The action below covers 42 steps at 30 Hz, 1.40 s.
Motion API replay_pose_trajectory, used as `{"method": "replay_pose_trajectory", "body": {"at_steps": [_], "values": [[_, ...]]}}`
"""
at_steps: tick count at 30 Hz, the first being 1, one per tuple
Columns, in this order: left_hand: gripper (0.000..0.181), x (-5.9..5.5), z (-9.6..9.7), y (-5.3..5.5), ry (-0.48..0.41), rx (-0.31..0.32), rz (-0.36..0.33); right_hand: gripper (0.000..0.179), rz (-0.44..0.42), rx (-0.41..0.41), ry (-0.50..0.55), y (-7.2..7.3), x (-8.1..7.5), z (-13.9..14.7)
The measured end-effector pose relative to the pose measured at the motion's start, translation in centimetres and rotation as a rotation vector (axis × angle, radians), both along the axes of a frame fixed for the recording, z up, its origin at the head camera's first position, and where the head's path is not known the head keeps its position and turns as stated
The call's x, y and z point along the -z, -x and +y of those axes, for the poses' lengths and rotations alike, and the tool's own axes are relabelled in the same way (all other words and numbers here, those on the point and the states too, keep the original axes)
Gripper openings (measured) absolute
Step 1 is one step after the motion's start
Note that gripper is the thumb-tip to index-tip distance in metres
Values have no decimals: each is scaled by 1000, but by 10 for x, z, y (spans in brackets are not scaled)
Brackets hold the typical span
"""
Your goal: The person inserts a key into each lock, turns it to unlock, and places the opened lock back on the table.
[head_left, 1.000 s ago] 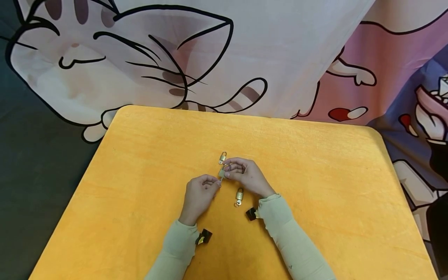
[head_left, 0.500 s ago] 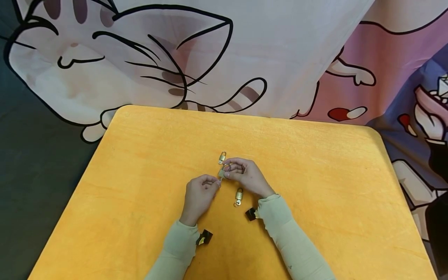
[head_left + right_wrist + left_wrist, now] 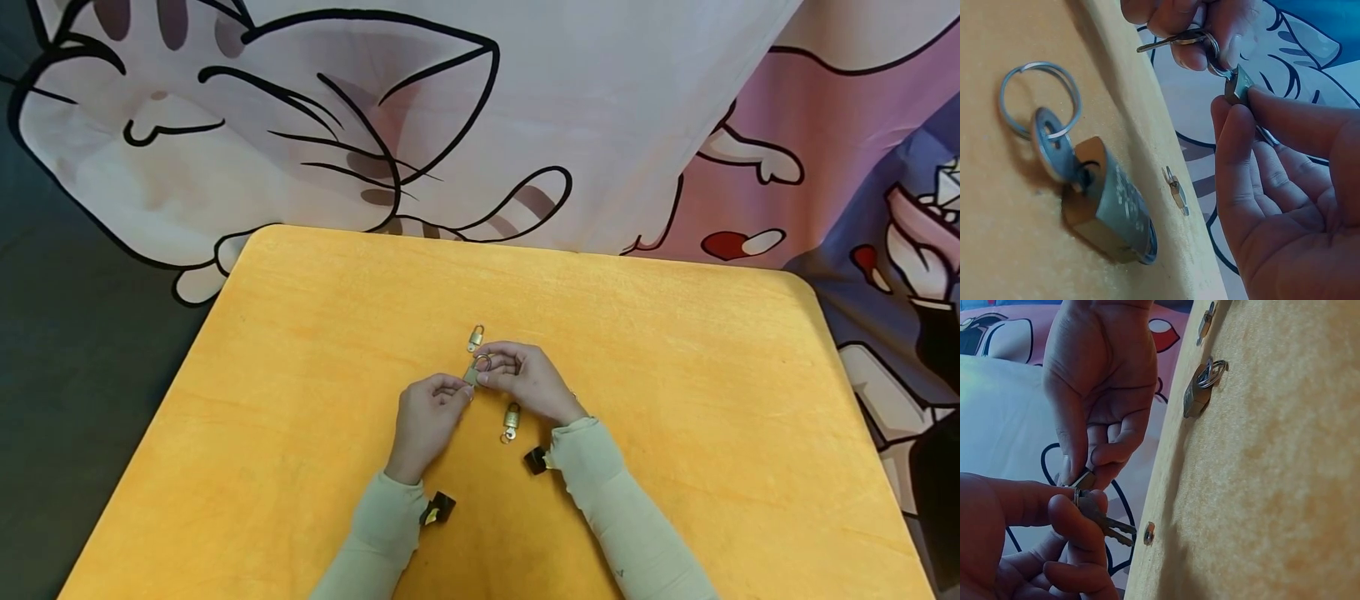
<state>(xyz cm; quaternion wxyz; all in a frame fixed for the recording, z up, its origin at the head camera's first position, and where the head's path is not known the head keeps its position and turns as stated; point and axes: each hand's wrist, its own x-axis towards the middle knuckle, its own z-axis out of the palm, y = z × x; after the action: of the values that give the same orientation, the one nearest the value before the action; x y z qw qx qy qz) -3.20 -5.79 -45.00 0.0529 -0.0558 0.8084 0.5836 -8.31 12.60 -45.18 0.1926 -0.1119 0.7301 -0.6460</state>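
Note:
Above the table my right hand (image 3: 528, 379) pinches a small brass padlock (image 3: 1240, 86) between thumb and finger. Its shackle (image 3: 483, 362) points toward the right hand's fingers. My left hand (image 3: 431, 417) meets it at the lower end and pinches a bunch of keys on a ring; the loose keys (image 3: 1113, 526) dangle from the fingers in the left wrist view. A second padlock (image 3: 512, 418) with a key in it and a ring (image 3: 1040, 100) lies below the right hand. Beyond the hands lies a third padlock (image 3: 476, 337).
The yellow table (image 3: 315, 333) spreads around both hands. A cartoon cat cloth (image 3: 600, 100) hangs behind its far edge. A black wrist camera (image 3: 441, 507) sits at the left sleeve and another black camera (image 3: 536, 460) at the right.
My right hand has shifted slightly left and toward me with the padlock, bringing it closer to the left fingertips. The left hand and the two lying padlocks have stayed put.

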Motion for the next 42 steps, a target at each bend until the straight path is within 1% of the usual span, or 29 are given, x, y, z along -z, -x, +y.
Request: {"method": "replay_pose_trajectory", "body": {"at_steps": [6,9,13,17,19,21,26,31,35,39,42], "values": [[11,-1,-1,0,-9,13,2,35,-10,11,5,0,-1,0],[12,1,-1,1,-12,24,-1,36,-7,10,5,0,-1,1],[14,4,0,1,4,54,-5,36,7,12,4,0,-1,2],[16,7,1,1,31,76,10,40,15,15,19,1,0,3],[15,7,2,0,50,69,31,41,13,19,24,1,0,3],[14,9,3,0,88,62,70,39,5,28,18,1,-1,3],[8,10,6,-2,176,50,176,26,-16,50,-11,1,-2,1],[7,9,8,-3,216,27,241,23,-38,63,23,0,-3,0],[7,9,10,-3,213,6,270,25,-68,64,75,-1,-3,-1],[8,12,10,-3,168,-8,286,25,-109,59,138,-1,0,0],[7,12,11,-3,135,-13,287,25,-123,52,173,-1,2,0]]}}
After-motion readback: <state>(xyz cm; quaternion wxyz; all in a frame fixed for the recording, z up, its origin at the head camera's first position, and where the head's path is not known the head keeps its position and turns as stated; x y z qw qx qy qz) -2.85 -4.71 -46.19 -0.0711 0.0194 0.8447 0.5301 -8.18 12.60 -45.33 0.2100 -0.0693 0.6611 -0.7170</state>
